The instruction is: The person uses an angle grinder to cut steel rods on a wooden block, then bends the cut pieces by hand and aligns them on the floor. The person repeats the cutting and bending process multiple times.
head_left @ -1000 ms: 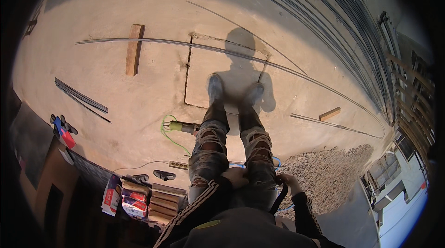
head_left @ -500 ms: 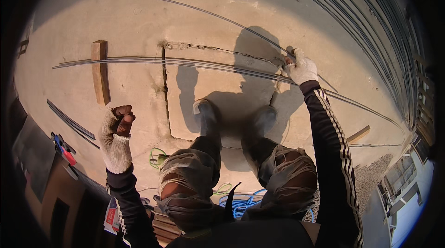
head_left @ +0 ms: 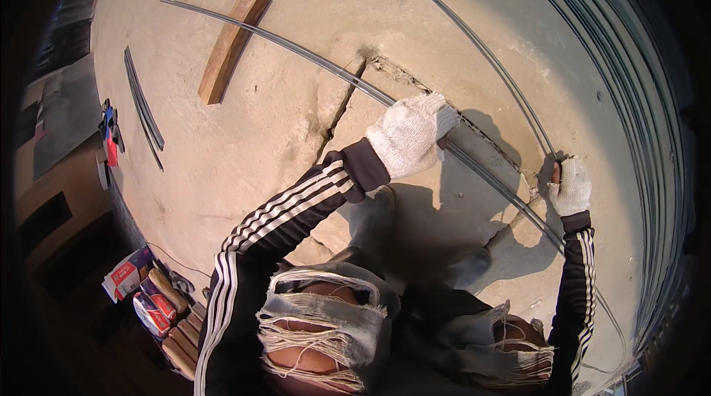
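A bundle of thin grey metal rods (head_left: 318, 60) runs slantwise across the concrete floor, its far left end over a wooden block (head_left: 231, 48). My left hand (head_left: 409, 137), in a whitish knit glove with bare fingertips, is closed around the middle of this bundle; the undersides of its fingers are hidden. Farther right, my right hand (head_left: 571, 186), gloved the same way, grips the near end of separate rods (head_left: 481, 44). These stretch away from me toward the top of the head view, apart from the bundle.
Many long rods (head_left: 629, 100) lie curved along the right side. Several short rods (head_left: 142, 107) rest at left, near a blue and red object (head_left: 110, 137). Cardboard packages (head_left: 127, 274) sit at lower left. A broken crack (head_left: 344, 109) outlines a slab by my boots.
My left hand has moved from the left side onto the rod bundle and closed on it. My view has turned leftward. The separate rods in my right hand now lie at a steeper angle.
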Demonstrator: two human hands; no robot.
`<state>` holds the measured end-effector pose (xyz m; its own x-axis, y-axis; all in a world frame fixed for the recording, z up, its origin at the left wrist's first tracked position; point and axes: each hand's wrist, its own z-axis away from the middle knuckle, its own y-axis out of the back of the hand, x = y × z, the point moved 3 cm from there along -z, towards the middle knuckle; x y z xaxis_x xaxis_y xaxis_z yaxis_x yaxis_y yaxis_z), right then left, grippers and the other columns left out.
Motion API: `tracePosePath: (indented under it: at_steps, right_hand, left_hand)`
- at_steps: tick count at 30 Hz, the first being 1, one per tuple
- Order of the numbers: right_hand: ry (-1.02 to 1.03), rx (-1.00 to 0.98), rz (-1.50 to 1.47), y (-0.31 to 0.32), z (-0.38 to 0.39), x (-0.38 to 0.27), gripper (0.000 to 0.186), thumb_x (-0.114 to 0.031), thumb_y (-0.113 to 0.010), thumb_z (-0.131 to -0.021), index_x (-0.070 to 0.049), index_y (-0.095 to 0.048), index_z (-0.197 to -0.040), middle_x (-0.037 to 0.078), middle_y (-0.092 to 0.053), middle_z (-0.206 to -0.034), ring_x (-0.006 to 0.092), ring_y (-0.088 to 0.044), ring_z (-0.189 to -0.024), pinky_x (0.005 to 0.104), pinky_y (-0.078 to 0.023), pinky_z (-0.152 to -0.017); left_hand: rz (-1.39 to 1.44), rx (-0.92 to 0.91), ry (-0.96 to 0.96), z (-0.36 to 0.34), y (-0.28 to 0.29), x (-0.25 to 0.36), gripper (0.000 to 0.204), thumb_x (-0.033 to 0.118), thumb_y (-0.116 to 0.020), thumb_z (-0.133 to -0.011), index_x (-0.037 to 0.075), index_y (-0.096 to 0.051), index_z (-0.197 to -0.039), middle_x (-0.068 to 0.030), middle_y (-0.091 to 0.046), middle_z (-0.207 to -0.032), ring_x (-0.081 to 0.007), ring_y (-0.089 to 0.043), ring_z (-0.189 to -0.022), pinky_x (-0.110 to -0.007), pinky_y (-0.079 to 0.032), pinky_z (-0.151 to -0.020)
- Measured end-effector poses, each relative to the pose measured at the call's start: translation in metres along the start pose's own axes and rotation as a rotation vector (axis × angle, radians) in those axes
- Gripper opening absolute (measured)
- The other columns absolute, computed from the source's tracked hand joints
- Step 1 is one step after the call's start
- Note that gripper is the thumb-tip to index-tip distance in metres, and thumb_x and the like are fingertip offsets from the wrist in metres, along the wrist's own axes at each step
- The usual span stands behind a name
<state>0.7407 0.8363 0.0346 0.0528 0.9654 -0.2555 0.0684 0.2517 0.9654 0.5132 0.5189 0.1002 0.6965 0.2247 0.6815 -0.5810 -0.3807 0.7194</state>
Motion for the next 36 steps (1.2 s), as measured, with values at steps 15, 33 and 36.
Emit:
tracePosePath:
  at_steps: [15, 33, 36]
  right_hand:
    - [0.015, 0.110, -0.079, 0.058, 0.135, -0.044, 0.003, -0.004, -0.060, -0.088, -0.001, -0.058, -0.089, 0.018, -0.053, -0.076, 0.0393, -0.054, -0.066, 0.0476, -0.042, -0.058]
    - [0.108, -0.032, -0.198, 0.038, 0.113, -0.078, 0.028, -0.010, -0.068, -0.088, -0.008, -0.048, -0.069, 0.013, -0.044, -0.063, 0.0374, -0.051, -0.057, 0.0481, -0.039, -0.054]
    - [0.140, -0.044, -0.217, 0.038, 0.105, -0.090, 0.033, -0.013, -0.071, -0.087, -0.009, -0.046, -0.066, 0.012, -0.043, -0.061, 0.0374, -0.050, -0.056, 0.0483, -0.039, -0.054]
  left_hand:
    - [-0.229, 0.284, -0.299, -0.010, 0.002, 0.007, 0.036, 0.015, -0.079, -0.081, 0.011, -0.068, -0.114, -0.0073, -0.067, -0.091, -0.0262, -0.067, -0.082, -0.043, -0.049, -0.073]
    - [0.702, 1.077, 1.178, 0.096, -0.041, -0.073, 0.030, 0.031, -0.065, -0.101, 0.002, -0.063, -0.110, -0.0083, -0.065, -0.096, -0.0176, -0.062, -0.073, -0.034, -0.050, -0.060]
    - [1.253, 0.899, 1.023, 0.074, -0.035, -0.054, 0.034, 0.033, -0.059, -0.105, 0.004, -0.060, -0.122, -0.0080, -0.065, -0.095, -0.0172, -0.062, -0.073, -0.035, -0.054, -0.062]
